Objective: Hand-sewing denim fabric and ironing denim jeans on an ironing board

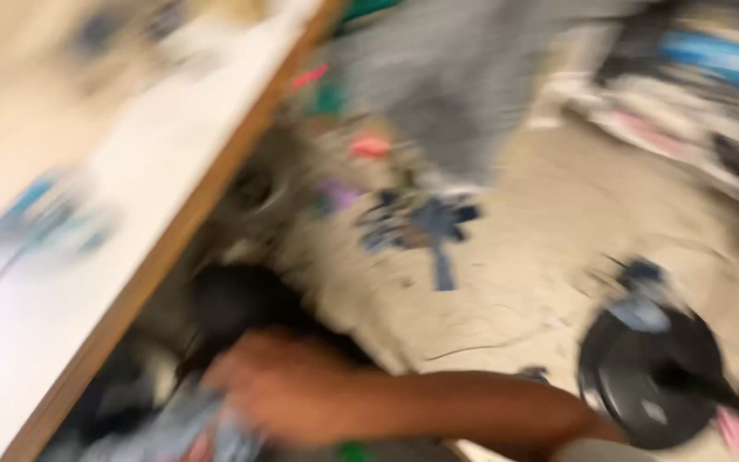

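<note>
The whole view is heavily blurred. My right hand (pixel 271 395) reaches leftward and low, beneath the edge of a white table, with its forearm coming in from the bottom right. It is at or on a heap of pale blue-grey cloth (pixel 168 432) on the floor; the blur hides whether the fingers grip it. A dark rounded object (pixel 237 299) lies just above the hand. My left hand is out of sight.
A white table top with a wooden edge (pixel 173 235) runs diagonally along the left. Blue fabric scraps (pixel 428 221) lie on the beige floor. A black round base (pixel 652 376) stands at lower right. Grey cloth (pixel 451 77) hangs at top centre.
</note>
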